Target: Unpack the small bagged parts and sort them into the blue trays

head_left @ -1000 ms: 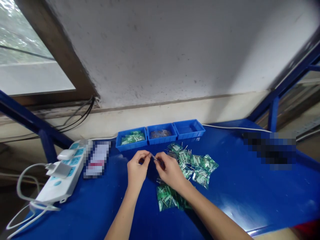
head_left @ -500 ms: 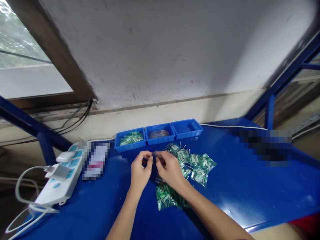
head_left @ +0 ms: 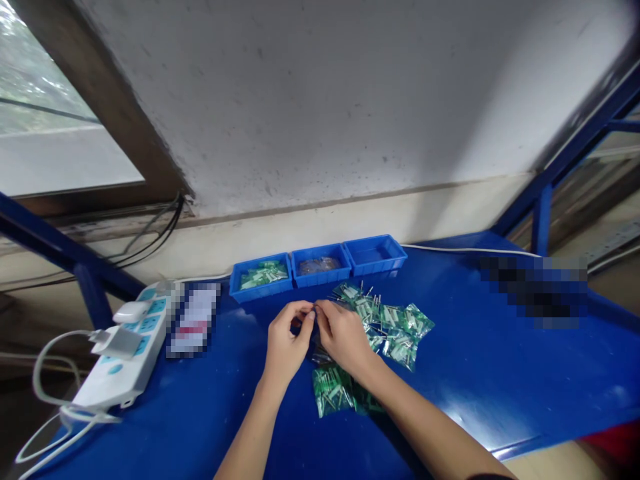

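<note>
My left hand (head_left: 289,337) is closed in a pinch, thumb against forefinger. Its fingertips meet those of my right hand (head_left: 344,333), which is pinched as well, above the blue table (head_left: 210,413). Whatever lies between the fingertips is too small and too covered to make out. Beside and beneath my right hand lie several clear bags with green and white contents and metal pins (head_left: 400,347). One such green bag (head_left: 332,392) rests nearer to me, below the right wrist. Some greyish-brown pieces (head_left: 321,353) show partly between my hands.
Behind the hands stand three blue bins: one with green bags (head_left: 261,290), one with brownish clear pieces (head_left: 321,277), and a third bin (head_left: 376,268). A white power strip (head_left: 120,360) with plugs and a blurred-out phone (head_left: 194,320) lie left. A blurred dark object (head_left: 535,293) lies right.
My hands have come closer together, the left one shifting right. The small greyish, see-through thing that showed between the fingertips is now almost wholly covered by them.
</note>
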Demonstrator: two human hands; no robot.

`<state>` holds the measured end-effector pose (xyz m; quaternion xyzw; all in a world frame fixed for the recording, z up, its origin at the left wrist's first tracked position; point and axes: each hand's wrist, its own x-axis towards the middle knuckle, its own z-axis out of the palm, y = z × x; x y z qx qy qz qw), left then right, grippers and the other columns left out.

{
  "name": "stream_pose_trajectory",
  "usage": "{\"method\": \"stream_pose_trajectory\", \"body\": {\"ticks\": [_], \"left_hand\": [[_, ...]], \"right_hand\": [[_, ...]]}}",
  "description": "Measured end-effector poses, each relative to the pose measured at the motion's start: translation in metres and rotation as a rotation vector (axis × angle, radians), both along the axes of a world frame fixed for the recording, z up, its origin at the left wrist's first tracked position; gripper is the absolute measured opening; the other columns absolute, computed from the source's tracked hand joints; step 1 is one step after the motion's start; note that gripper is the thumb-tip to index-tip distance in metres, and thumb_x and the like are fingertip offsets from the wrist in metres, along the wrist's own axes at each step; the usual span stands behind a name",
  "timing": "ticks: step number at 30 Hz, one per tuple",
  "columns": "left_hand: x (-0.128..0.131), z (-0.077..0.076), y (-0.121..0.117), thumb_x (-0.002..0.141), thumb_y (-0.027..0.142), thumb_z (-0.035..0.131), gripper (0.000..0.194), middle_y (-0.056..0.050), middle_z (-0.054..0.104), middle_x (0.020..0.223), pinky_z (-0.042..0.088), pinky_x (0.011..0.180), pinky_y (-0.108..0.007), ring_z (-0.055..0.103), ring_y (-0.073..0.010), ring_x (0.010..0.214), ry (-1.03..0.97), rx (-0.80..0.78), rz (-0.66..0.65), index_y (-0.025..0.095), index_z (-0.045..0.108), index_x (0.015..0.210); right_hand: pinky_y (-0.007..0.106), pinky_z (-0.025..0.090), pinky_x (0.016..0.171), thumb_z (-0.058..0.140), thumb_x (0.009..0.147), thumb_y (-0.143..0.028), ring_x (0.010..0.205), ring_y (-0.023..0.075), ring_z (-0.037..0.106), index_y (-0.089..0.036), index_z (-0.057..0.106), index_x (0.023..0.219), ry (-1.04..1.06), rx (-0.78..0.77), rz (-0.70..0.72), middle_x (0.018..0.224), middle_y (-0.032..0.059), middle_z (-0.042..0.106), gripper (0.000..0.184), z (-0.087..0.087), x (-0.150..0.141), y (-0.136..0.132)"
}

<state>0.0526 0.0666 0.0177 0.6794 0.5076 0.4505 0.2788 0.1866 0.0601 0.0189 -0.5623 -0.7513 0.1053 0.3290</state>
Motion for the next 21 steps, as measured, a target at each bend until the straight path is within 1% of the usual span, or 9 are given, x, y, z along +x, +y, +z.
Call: {"method": "stream_pose_trajectory", "body": {"ticks": [6,12,16,18,20,21], "left_hand": [[0.0028,-0.0003,-0.0006,0.084,0.029,0.055,0.016,-0.004,0.065,0.088,0.047,0.075,-0.026,0.062,-0.0165,0.083,-0.099,-0.072,-0.043,0.019,0.057,0.096],[0.0036,0.0060,-0.0028,0.084,0.030,0.055,0.016,-0.003,0.064,0.085,0.047,0.073,-0.026,0.061,-0.0164,0.081,-0.153,-0.111,-0.065,0.018,0.058,0.094],[0.0054,0.0077,-0.0042,0.084,0.031,0.054,0.015,-0.004,0.063,0.084,0.045,0.072,-0.026,0.060,-0.0163,0.079,-0.115,-0.095,-0.098,0.018,0.060,0.086],[0.0067,0.0068,-0.0044,0.084,0.033,0.054,0.017,-0.004,0.062,0.086,0.044,0.071,-0.026,0.058,-0.0165,0.079,-0.086,-0.080,-0.087,0.018,0.061,0.083],[0.0078,0.0053,-0.0040,0.084,0.040,0.053,0.025,-0.004,0.059,0.081,0.042,0.065,-0.025,0.055,-0.0154,0.073,-0.093,-0.130,-0.037,0.017,0.062,0.079],[0.0082,0.0046,-0.0035,0.084,0.046,0.051,0.032,-0.003,0.057,0.075,0.041,0.059,-0.024,0.052,-0.0142,0.067,-0.133,-0.201,-0.015,0.017,0.061,0.076]], "right_hand": [[0.023,0.033,0.058,0.040,0.090,-0.019,0.065,0.0148,0.059,-0.019,0.055,0.085,-0.078,0.022,-0.023,0.074,0.0025,0.062,0.016,0.0005,0.0011,0.0001],[0.022,0.035,0.059,0.041,0.088,-0.017,0.064,0.0149,0.059,-0.019,0.055,0.081,-0.004,0.027,-0.029,0.070,0.0020,0.061,0.016,0.0005,0.0003,-0.0005],[0.023,0.038,0.061,0.039,0.088,-0.015,0.066,0.0154,0.060,-0.018,0.057,0.086,0.070,0.017,-0.037,0.073,0.0028,0.062,0.018,-0.0012,0.0015,0.0008],[0.023,0.040,0.063,0.038,0.089,-0.015,0.068,0.0158,0.060,-0.018,0.059,0.090,0.088,0.029,-0.047,0.075,0.0039,0.063,0.021,-0.0016,0.0030,0.0021],[0.024,0.043,0.065,0.038,0.090,-0.016,0.071,0.0161,0.060,-0.018,0.061,0.097,0.083,0.063,-0.046,0.080,0.0054,0.062,0.024,-0.0017,0.0048,0.0032],[0.024,0.044,0.066,0.038,0.090,-0.017,0.073,0.0162,0.059,-0.019,0.061,0.101,0.073,0.089,-0.031,0.082,0.0062,0.061,0.026,-0.0018,0.0055,0.0034]]}}
